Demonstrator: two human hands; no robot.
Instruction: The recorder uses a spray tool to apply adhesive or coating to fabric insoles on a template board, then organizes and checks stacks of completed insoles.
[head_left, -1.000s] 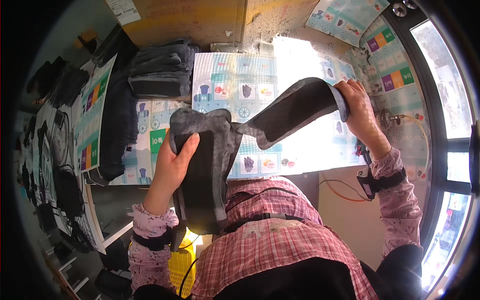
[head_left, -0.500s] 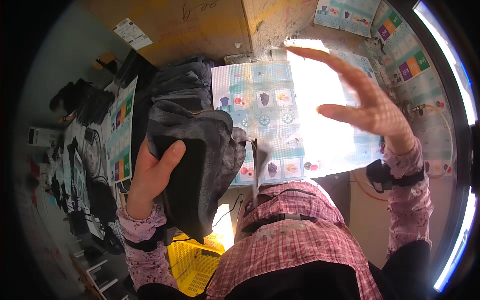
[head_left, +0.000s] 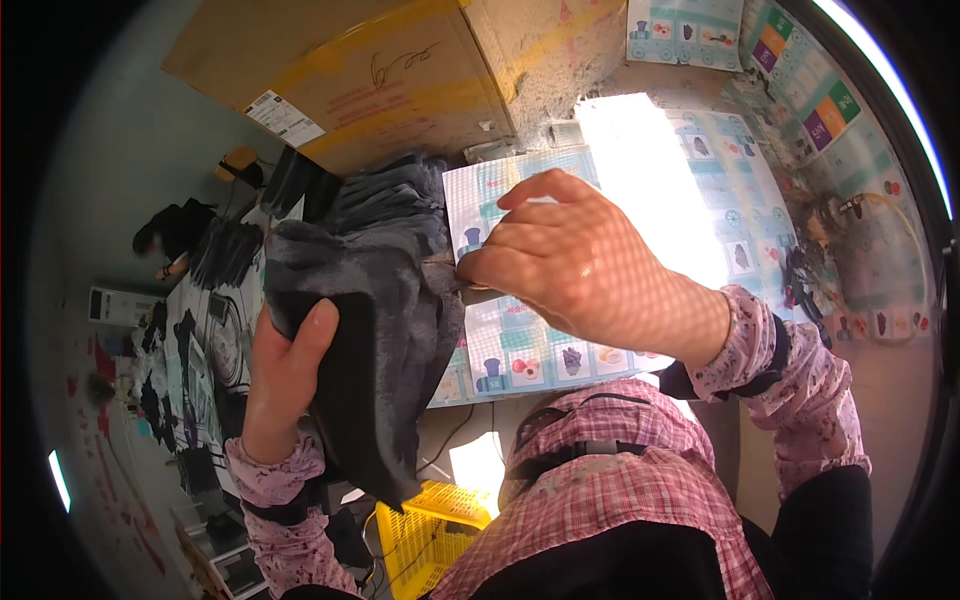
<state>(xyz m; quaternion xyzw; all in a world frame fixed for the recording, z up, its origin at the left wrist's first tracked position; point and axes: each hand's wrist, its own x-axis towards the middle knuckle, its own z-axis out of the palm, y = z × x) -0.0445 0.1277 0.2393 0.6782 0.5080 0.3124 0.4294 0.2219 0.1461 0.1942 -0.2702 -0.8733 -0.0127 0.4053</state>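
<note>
My left hand [head_left: 285, 375] grips a floppy bundle of dark grey and black fabric pieces [head_left: 375, 330], thumb on the near face and fingers hidden behind. Pale dust or lint marks its folds. At the bundle's right edge is my right hand [head_left: 570, 255], its fingers curled and pinched together, back of the hand upward. What sits between those fingertips is too small and covered to make out. Just behind the bundle lies a stack of similar dark fabric pieces [head_left: 390, 200] on the table.
A printed picture sheet [head_left: 525, 345] covers the tabletop, with a bright sun patch [head_left: 650, 170] across it. Behind stands a big cardboard box [head_left: 400, 85]. Below the table edge is a yellow plastic basket [head_left: 420, 545]. Another person [head_left: 175, 230] and more dark fabric are at far left.
My right hand has come left and down from over the sunlit sheet to the bundle's edge, its fingers closing. A thin loose strip beside the bundle has gone from view. The view has shifted.
</note>
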